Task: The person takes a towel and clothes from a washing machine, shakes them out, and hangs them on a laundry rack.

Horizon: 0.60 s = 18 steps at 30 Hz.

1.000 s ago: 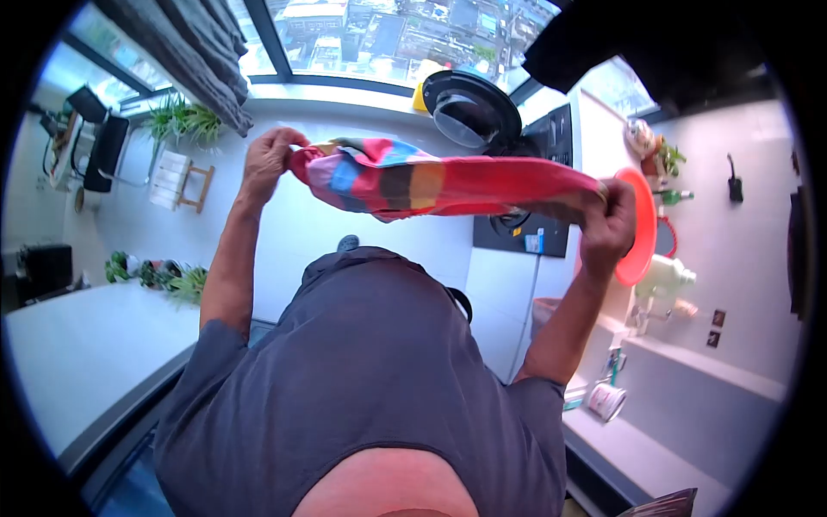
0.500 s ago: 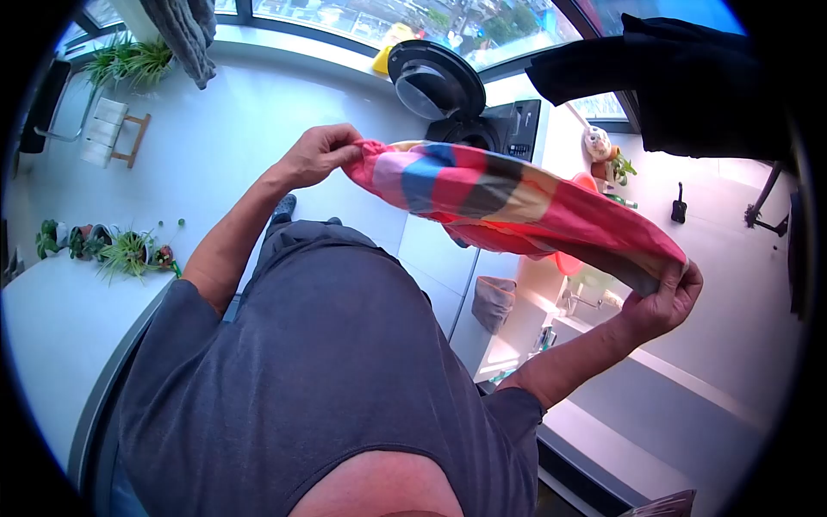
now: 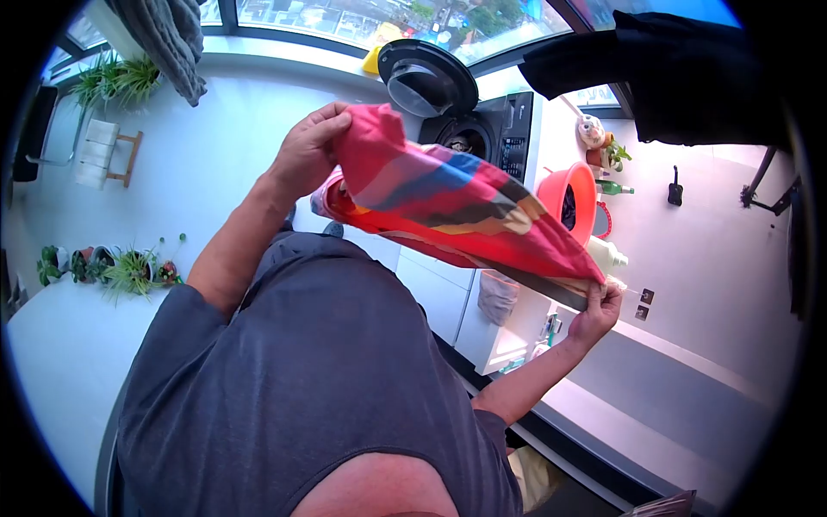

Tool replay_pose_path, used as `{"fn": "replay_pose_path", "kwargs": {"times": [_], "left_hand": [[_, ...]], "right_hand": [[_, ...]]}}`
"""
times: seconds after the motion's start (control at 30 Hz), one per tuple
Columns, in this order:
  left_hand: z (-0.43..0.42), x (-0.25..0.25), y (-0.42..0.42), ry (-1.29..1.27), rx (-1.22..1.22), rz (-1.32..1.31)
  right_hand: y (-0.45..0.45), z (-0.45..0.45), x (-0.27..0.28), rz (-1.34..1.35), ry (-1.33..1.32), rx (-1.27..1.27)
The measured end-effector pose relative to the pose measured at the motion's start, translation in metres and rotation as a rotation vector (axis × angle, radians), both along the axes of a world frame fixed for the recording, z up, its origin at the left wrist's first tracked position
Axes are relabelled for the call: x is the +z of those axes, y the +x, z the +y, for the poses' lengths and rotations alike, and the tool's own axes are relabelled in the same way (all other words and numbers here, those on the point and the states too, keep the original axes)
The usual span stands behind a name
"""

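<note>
A multicoloured striped cloth point(image 3: 431, 185), mostly red and pink, hangs stretched between my two hands in front of my body. My left hand point(image 3: 312, 148) grips its upper left corner. At the cloth's lower right end, my right hand point(image 3: 596, 312) pinches the edge between thumb and fingers. Behind the cloth stands a black washing machine point(image 3: 515, 129) with its round door point(image 3: 428, 79) swung open; some fabric shows inside the drum. To the right is a red basin point(image 3: 581, 200) with dark items in it.
Dark clothes point(image 3: 689, 82) hang at the upper right. A green bottle point(image 3: 613, 187) and a pale jug point(image 3: 606, 253) are near the basin. Potted plants point(image 3: 129, 271) line the left, with a small stool point(image 3: 96, 153) beyond. A grey curtain point(image 3: 164, 43) hangs at the upper left.
The view has swung to the right. The cloth has opened out wider and now slants down to the right. My right hand has come lower and inward since the middle frame; both hands keep their hold.
</note>
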State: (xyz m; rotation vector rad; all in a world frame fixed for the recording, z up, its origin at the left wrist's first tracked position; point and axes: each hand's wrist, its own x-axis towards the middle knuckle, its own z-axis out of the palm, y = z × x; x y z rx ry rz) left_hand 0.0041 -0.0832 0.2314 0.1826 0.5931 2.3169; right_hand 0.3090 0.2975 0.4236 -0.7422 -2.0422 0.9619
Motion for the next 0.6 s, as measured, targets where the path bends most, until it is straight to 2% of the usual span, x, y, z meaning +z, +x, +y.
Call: {"fn": "replay_pose_path", "kwargs": {"times": [0.03,0.1,0.13,0.27,0.37,0.43,0.5,0.57,0.6], "left_hand": [[-0.007,0.0,-0.003,-0.004,-0.009,0.005],[-0.018,0.006,-0.006,-0.394,-0.113,0.388],[-0.019,0.019,-0.002,-0.48,-0.096,0.467],[-0.026,0.008,-0.006,-0.668,-0.235,0.617],[-0.029,-0.005,-0.008,-0.707,-0.194,0.657],[-0.026,-0.019,-0.009,-0.573,-0.018,0.539],[-0.026,-0.044,-0.023,-0.525,0.273,0.373],[-0.021,-0.056,-0.028,-0.464,0.342,0.292],[-0.016,-0.054,-0.028,-0.417,0.337,0.203]], "right_hand": [[0.005,-0.003,-0.003,-0.006,-0.056,0.015],[0.004,-0.008,-0.008,0.026,-0.103,0.015],[0.001,-0.016,-0.006,0.042,-0.123,0.02],[-0.01,-0.036,0.011,-0.01,-0.082,0.073],[-0.015,-0.042,0.027,-0.126,-0.026,0.125],[-0.022,-0.05,0.035,-0.251,-0.09,0.1],[-0.019,-0.042,0.038,-0.291,-0.06,0.12],[-0.014,-0.036,0.04,-0.451,-0.034,0.274],[-0.021,-0.044,0.043,-0.475,-0.004,0.249]]}}
